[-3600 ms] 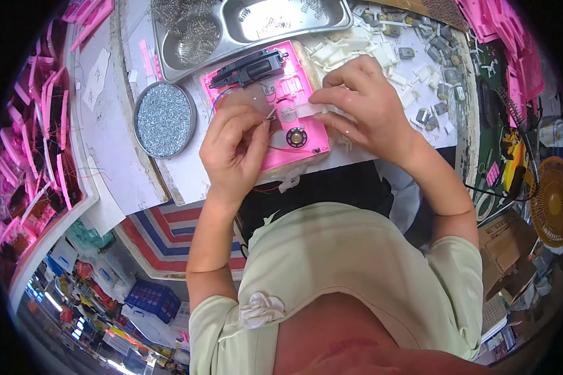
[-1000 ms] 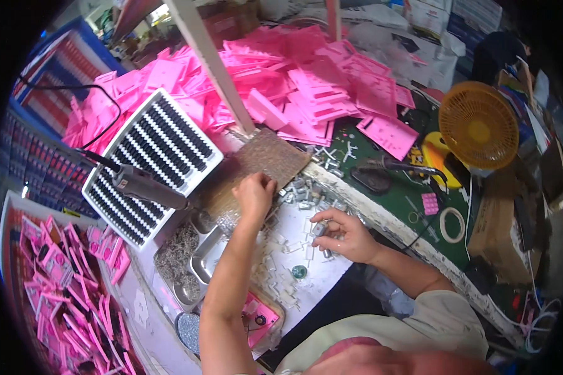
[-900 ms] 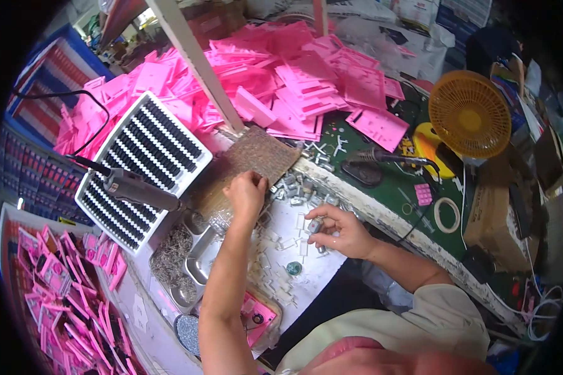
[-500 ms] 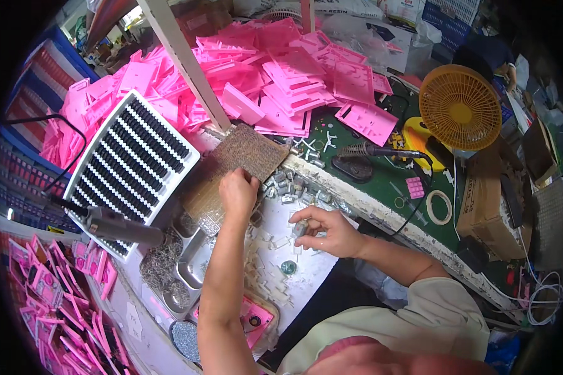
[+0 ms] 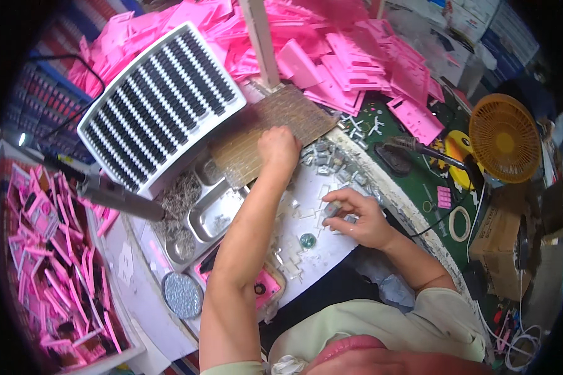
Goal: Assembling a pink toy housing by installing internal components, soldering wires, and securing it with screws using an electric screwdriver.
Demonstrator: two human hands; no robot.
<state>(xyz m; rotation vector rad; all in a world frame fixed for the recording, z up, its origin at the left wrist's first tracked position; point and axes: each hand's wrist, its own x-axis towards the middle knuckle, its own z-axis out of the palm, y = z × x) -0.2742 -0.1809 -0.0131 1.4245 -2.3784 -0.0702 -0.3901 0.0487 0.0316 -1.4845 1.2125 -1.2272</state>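
My left hand (image 5: 279, 150) is closed, fingers curled down at the near edge of a brown textured board (image 5: 247, 153). What it holds, if anything, is hidden beneath the knuckles. Over the right part of the white work surface, my right hand (image 5: 368, 224) pinches a small silver metal part (image 5: 332, 209) between thumb and fingers. Between and beyond the hands lies a heap of similar small silver metal parts (image 5: 325, 157). Small white plastic pieces (image 5: 288, 259) are scattered below, beside a small green round object (image 5: 308, 240).
A metal tray (image 5: 214, 212) holds tangled small metal pieces. A white rack (image 5: 162, 109) with black rows stands at left near a grey electric screwdriver (image 5: 122, 195). Pink panels (image 5: 350, 59) pile up behind. A soldering iron (image 5: 428, 150) and an orange fan (image 5: 504, 137) are at right.
The whole view has shifted, so the scene sits further right. My left hand is slightly farther along the board's edge. My right hand still pinches the small silver part.
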